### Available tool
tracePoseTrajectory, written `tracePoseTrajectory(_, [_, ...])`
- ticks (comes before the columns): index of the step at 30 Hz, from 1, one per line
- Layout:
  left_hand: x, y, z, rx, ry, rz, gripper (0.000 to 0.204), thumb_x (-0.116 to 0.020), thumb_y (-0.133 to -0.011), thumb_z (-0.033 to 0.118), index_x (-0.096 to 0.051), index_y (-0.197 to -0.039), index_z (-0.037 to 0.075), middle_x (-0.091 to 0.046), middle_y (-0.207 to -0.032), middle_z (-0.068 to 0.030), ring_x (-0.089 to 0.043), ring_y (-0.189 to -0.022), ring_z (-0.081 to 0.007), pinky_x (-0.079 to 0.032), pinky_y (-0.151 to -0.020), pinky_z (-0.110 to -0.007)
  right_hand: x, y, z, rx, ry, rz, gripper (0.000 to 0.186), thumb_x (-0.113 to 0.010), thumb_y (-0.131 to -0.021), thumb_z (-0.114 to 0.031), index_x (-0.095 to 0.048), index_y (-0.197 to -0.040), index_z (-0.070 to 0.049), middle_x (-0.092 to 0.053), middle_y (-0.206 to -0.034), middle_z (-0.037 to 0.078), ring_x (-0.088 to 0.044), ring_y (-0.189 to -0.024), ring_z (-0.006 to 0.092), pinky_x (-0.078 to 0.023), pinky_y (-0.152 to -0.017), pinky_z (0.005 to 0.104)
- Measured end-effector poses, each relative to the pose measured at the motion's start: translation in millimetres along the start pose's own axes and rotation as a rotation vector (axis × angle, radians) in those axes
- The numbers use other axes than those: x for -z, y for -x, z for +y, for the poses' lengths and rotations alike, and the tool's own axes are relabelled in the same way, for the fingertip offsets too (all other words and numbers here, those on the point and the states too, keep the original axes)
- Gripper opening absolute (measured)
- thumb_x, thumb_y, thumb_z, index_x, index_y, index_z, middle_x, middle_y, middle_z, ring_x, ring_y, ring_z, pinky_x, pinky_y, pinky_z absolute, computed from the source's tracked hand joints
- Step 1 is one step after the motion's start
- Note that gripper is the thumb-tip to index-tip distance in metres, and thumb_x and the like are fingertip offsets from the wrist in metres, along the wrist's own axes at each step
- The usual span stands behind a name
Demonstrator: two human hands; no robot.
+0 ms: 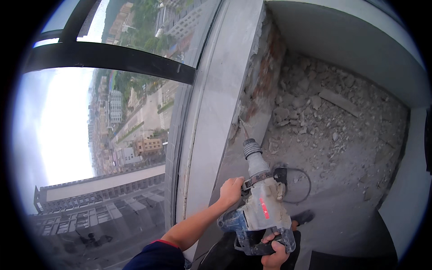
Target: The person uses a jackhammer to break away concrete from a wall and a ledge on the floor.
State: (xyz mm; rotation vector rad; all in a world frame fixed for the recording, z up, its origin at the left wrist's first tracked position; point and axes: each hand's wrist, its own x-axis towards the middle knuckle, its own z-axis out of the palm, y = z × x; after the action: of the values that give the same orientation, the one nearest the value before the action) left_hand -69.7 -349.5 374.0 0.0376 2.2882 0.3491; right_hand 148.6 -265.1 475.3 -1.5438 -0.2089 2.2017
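Observation:
A dusty grey and blue demolition hammer slants up and away from me, held in both hands. My left hand is closed round its side handle near the front collar. At the rear, my right hand wraps the back grip; part of its fingers hide behind the tool. The thin steel chisel bit reaches the broken lower edge of the wall, where brick and grey mortar show. Whether the tip presses into the wall or only touches it, I cannot tell.
Broken rubble covers the floor at the far right, with a longer flat piece among it. A black cable loops beside the tool, near my shoe. A large window with a dark frame stands to the left, high above a street.

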Motion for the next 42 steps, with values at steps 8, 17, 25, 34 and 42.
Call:
tracePoseTrajectory(8, [-12.5,40.2,-33.3,0.057,0.085,-0.006,0.049,-0.039,-0.094,0.042,-0.065,-0.085,0.002,-0.065,-0.086,-0.0251,-0.062,-0.087,-0.0438,-0.045,-0.078,-0.049,74.1,19.9,13.3,-0.051,0.026,-0.265,0.037,-0.053,-0.075,-0.002,-0.056,-0.112,0.004,-0.059,-0.098,0.015,-0.060,-0.086,0.0253,-0.053,-0.079,0.0379])
tracePoseTrajectory(17, [-11.0,24.3,-11.2,0.028,0.114,0.012,0.047,-0.041,-0.093,0.042,-0.067,-0.088,0.003,-0.066,-0.086,-0.0246,-0.063,-0.087,-0.0427,-0.046,-0.078,-0.048,48.4,-6.6,-3.8,0.050,0.118,-0.276,0.014,-0.052,-0.080,-0.006,-0.061,-0.088,0.002,-0.061,-0.082,0.011,-0.060,-0.077,0.0241,-0.051,-0.075,0.0373])
tracePoseTrajectory(25, [-3.1,15.1,-3.8,-0.034,0.058,0.032,0.048,-0.042,-0.093,0.042,-0.066,-0.085,0.001,-0.065,-0.083,-0.0246,-0.064,-0.085,-0.0423,-0.045,-0.077,-0.048,46.5,0.3,14.8,0.087,0.129,-0.239,0.014,-0.054,-0.084,-0.006,-0.061,-0.091,0.004,-0.062,-0.082,0.012,-0.061,-0.077,0.0242,-0.052,-0.075,0.0385])
tracePoseTrajectory(34, [3.8,-16.9,6.2,-0.050,0.061,0.057,0.049,-0.043,-0.092,0.044,-0.067,-0.088,0.001,-0.066,-0.086,-0.0246,-0.064,-0.088,-0.0402,-0.046,-0.078,-0.047,5.6,-16.2,10.8,-0.031,-0.050,0.008,0.037,-0.053,-0.067,-0.006,-0.049,-0.103,-0.003,-0.054,-0.075,0.011,-0.057,-0.064,0.0246,-0.054,-0.066,0.0382])
tracePoseTrajectory(42, [-15.7,-4.2,-25.0,-0.049,0.150,0.000,0.049,-0.042,-0.093,0.042,-0.064,-0.084,-0.001,-0.064,-0.079,-0.0242,-0.063,-0.079,-0.0393,-0.045,-0.075,-0.046,19.3,0.0,-4.4,0.071,0.001,-0.066,0.036,-0.054,-0.064,-0.008,-0.051,-0.099,-0.001,-0.056,-0.073,0.012,-0.056,-0.062,0.0252,-0.051,-0.065,0.0376])
